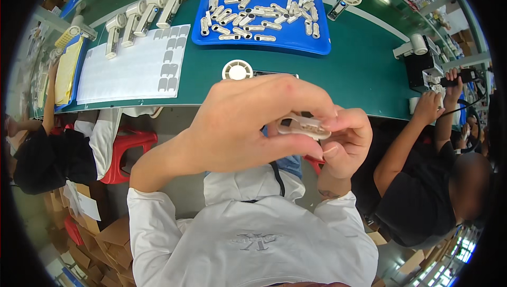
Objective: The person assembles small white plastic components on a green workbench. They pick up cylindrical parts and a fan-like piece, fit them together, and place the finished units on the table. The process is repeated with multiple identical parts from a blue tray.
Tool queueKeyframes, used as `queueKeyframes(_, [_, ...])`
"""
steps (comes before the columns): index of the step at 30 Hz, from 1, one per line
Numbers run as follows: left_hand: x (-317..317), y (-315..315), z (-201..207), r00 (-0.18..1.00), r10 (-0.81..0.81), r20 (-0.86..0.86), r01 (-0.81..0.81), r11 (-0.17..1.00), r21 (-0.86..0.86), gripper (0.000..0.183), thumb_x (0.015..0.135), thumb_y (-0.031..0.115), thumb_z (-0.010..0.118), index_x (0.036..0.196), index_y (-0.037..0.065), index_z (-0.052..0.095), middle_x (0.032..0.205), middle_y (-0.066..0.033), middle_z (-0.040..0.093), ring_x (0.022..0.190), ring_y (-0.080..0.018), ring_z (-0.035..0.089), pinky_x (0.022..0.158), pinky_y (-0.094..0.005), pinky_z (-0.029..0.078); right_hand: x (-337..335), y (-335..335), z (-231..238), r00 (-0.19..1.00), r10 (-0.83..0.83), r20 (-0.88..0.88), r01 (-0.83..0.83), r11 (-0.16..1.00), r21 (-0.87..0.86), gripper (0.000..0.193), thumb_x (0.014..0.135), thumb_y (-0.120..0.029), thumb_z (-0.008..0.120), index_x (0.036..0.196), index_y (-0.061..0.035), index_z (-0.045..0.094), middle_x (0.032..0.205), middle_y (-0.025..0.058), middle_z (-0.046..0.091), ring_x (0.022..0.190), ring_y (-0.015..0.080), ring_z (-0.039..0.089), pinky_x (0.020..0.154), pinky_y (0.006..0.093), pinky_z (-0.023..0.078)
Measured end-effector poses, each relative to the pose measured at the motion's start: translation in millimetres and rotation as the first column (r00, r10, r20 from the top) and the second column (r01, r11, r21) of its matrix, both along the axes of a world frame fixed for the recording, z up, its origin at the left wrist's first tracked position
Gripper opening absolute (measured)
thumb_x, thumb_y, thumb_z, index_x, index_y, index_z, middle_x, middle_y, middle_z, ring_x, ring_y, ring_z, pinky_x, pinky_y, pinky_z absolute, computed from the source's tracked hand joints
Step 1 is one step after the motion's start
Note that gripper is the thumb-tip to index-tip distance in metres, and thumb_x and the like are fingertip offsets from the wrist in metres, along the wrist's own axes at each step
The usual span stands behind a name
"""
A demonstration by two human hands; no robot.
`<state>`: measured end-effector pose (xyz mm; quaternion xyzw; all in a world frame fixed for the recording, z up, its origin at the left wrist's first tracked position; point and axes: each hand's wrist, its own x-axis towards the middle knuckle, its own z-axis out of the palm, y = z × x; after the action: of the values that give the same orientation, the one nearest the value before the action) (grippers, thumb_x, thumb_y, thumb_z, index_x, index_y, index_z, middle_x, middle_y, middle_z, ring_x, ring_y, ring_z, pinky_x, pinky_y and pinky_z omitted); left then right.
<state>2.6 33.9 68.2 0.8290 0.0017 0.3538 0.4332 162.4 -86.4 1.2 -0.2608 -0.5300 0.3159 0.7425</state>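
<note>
In the head view, grey shapes but no legible wording are shown on a white paper sheet [132, 70] at left. The left hand [237, 120] is curled into a thumb-and-forefinger pinch; dark lettering is borne by the white cloth shirt [259, 234] below. A small, hollow, off-white plastic casing [303, 128] is held between both hands; judged light, stiff, slick and thin-walled, it is best gripped by its long sides. Its right end is pinched by the right hand [349, 141].
</note>
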Motion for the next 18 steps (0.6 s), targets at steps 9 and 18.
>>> queueKeyframes(9, [-10.4,-32.5,1.5,0.932,-0.163,0.325,0.151,0.987,0.061,0.041,0.065,0.008,0.088,0.1,-0.003,0.071,0.086,-0.0168,0.072,0.067,-0.0198,0.07,0.051,-0.0259,0.053,4.4,-20.6,32.0,0.958,0.286,0.024,-0.286,0.944,0.166,0.023,0.076,0.002,0.08,0.093,0.0063,0.065,0.088,0.0242,0.069,0.071,0.0307,0.069,0.067,0.0443,0.06])
queueKeyframes(18, [-13.8,-11.0,-25.0,0.994,-0.034,0.106,0.025,0.996,0.087,0.043,0.072,0.014,0.083,0.11,-0.002,0.07,0.076,-0.0099,0.071,0.058,-0.0171,0.065,0.046,-0.0255,0.047,-10.4,-19.0,6.7,0.985,0.091,-0.144,-0.099,0.994,-0.049,0.032,0.086,-0.015,0.076,0.099,0.0092,0.06,0.084,0.023,0.066,0.062,0.0251,0.067,0.058,0.0357,0.058])
